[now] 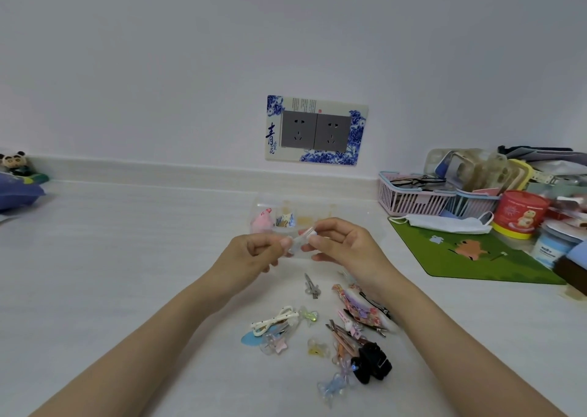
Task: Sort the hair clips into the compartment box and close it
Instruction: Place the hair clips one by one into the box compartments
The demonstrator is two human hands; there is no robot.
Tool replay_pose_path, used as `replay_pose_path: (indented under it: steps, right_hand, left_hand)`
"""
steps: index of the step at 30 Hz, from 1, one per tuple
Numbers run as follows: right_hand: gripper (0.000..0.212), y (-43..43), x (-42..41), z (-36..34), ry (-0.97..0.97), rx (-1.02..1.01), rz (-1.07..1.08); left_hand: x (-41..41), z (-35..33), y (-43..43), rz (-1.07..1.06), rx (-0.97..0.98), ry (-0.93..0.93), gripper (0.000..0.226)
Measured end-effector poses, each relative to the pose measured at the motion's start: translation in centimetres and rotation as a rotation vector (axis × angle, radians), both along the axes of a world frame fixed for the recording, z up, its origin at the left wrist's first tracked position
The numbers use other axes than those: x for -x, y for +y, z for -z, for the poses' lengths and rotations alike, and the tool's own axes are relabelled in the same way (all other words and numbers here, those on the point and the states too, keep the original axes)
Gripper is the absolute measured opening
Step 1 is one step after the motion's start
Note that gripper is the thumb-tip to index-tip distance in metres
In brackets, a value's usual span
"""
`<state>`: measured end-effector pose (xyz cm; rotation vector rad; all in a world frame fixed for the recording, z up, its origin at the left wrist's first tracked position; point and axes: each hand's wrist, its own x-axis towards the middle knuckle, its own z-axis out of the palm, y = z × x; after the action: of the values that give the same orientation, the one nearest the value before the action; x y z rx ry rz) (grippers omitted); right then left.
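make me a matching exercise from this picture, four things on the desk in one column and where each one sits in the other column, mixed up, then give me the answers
Things:
1. black claw clip
2. white face mask
3. panda toy
4. clear compartment box

Places:
A. far left, by the wall
B. just behind both hands
C. on the green mat's far edge
D. near edge of the clip pile, lower right

Pairs: 1-D, 2-C, 3-A, 4-B

both forearms bare, apparently no sleeves or jewellery.
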<state>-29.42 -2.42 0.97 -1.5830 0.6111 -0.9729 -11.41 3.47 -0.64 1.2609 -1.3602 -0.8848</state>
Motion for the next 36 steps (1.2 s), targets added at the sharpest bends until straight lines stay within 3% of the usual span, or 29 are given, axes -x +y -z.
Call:
replay_pose_path:
  steps: [4,6,8,10,12,16,20,24,32,34,36]
  right_hand:
    - [0.012,0.0,-0.3,0.0,-0.065,-0.032,-0.023]
    - [0.015,-0.3,-0.3,-0.3,-0.073,-0.003,0.025]
    - [0.019,-1.1,-0.3,-0.9,-0.059,0.048,0.122]
    - [0.019,-2.7,-0.3,-1.6,-0.004,0.105,0.246]
    - [0.017,-4.4,-0.6,-2.0,0.074,0.145,0.332]
    - [0.019,-7.0,-2.1,-1.6,0.249,0.182,0.371]
    - [0.021,-8.7,-3.1,-1.0,0.532,0.297,0.334]
    - [0.022,-9.2,-2.9,-0.8,0.683,0.447,0.326]
    - [0.005,-4.5,0.5,-0.2,0.397,0.535,0.361]
    - [0.006,-3.5,2.1,-0.2,0.448,0.483,0.337]
    - [0.008,-3.3,3.5,0.1,0.631,0.392,0.276]
  left_hand:
    - [0.4,-0.3,0.1,0.004,-0.003,0.017,0.025]
    - [0.5,-0.2,0.0,-0.078,0.116,-0.034,0.017]
    - [-0.3,0.3,-0.4,-0.205,0.279,-0.205,0.016]
    - [-1.3,0.8,-0.8,-0.254,0.380,-0.466,0.031]
    - [-2.1,1.3,-1.2,-0.223,0.401,-0.642,0.046]
    - [-2.4,2.4,-2.0,-0.138,0.352,-0.827,0.065]
    - [-2.6,2.7,-2.5,-0.147,0.360,-0.867,0.078]
    - [-2.4,2.8,-2.5,-0.115,0.347,-0.894,0.083]
    - [-2.5,2.7,-2.7,-0.096,0.283,-0.861,0.093]
    - [-2.5,2.6,-2.6,-0.095,0.276,-0.853,0.092]
    - [-2.5,2.5,-2.5,-0.099,0.277,-0.844,0.087]
